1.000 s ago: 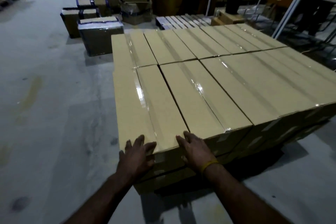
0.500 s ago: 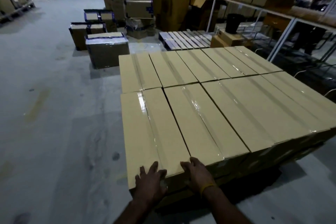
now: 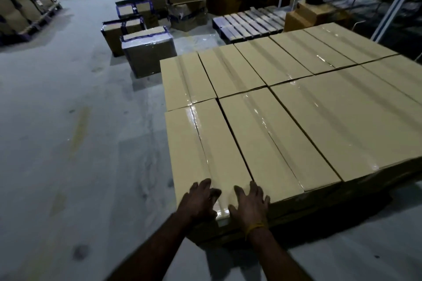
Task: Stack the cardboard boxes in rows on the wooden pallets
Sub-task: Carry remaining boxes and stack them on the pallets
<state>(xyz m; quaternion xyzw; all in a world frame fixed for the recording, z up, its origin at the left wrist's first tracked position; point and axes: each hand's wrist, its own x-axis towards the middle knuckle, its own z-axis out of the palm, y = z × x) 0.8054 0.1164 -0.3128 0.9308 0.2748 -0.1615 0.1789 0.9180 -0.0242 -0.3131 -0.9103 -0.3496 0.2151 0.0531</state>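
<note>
We see both hands, left hand (image 3: 199, 198) and right hand (image 3: 250, 204), spread flat on the near-left cardboard box's (image 3: 205, 143) front edge

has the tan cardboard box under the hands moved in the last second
No. The long tan cardboard box stays flush against the neighbouring tan box, left hand and right hand still flat on its near end; only the camera shifted.

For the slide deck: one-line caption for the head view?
Both hands, left and right, rest flat on the near end of the corner cardboard box in the stacked top layer.
</note>
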